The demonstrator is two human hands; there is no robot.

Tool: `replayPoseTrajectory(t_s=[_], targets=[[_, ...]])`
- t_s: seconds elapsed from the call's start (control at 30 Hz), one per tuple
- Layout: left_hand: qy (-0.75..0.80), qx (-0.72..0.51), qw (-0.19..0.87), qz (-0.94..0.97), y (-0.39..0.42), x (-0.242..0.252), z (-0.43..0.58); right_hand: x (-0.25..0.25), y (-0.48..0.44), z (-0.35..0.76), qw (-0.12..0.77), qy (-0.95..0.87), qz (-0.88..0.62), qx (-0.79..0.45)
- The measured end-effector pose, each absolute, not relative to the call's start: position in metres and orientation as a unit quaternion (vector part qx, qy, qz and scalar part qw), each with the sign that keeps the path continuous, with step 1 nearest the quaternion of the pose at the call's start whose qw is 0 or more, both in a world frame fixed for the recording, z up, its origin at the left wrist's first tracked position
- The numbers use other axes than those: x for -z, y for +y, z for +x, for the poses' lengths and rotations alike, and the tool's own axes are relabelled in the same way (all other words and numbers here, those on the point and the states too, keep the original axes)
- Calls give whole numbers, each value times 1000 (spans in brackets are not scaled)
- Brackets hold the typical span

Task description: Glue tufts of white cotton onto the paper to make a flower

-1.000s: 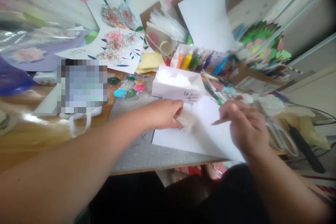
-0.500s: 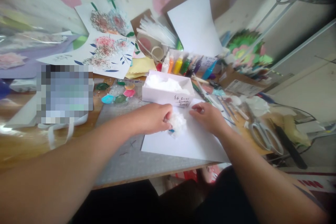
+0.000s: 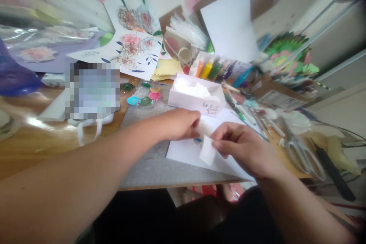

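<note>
My left hand [image 3: 184,124] is closed around a bunch of crumpled white tissue [image 3: 204,127]. A small bit of blue shows beneath the bunch. Close by on the right, my right hand [image 3: 243,145] pinches a flat rectangular piece of white tissue [image 3: 208,151] between thumb and fingers. Where the piece meets the bunch is blurred, so I cannot tell whether they touch. Both hands are over a white paper sheet [image 3: 178,154] on a grey mat [image 3: 137,133]. Just beyond them stands a white box [image 3: 185,103] with white tissue [image 3: 191,87] inside.
A palette with several paint wells [image 3: 145,101] lies left of the box. Paint bottles [image 3: 207,69] stand behind it. Brushes [image 3: 236,105] and scissors [image 3: 300,150] lie to the right. Flower pictures [image 3: 137,51] lean at the back. A mask-like white item with straps [image 3: 91,120] lies left.
My right hand, empty before, now pinches a rectangular white tissue piece and has moved down beside the left hand. The left hand still grips its bunch. The view has shifted left.
</note>
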State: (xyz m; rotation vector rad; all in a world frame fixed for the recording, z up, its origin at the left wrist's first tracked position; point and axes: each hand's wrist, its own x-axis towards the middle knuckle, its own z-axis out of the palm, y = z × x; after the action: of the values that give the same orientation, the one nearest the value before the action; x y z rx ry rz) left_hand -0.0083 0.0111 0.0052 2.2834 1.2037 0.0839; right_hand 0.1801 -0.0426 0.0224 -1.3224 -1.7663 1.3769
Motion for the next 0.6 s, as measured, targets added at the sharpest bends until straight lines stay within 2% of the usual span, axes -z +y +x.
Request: replayPoseTrajectory(t_s=[0.17, 0.3, 0.4, 0.53, 0.6], targets=[[444, -43, 273, 852, 13, 0, -9, 0, -47, 163, 228, -749, -584, -216], [436, -49, 269, 857, 14, 1, -9, 9, -50, 161, 260, -790, -546, -99], [441, -41, 269, 855, 14, -1, -8, 3, -48, 167, 299, -796, -517, -96], [441, -39, 273, 854, 12, -4, -7, -17, -52, 182, 371, -779, -467, -195], [444, -39, 281, 850, 12, -5, -7, -27, -60, 186, 383, -784, -447, -199]])
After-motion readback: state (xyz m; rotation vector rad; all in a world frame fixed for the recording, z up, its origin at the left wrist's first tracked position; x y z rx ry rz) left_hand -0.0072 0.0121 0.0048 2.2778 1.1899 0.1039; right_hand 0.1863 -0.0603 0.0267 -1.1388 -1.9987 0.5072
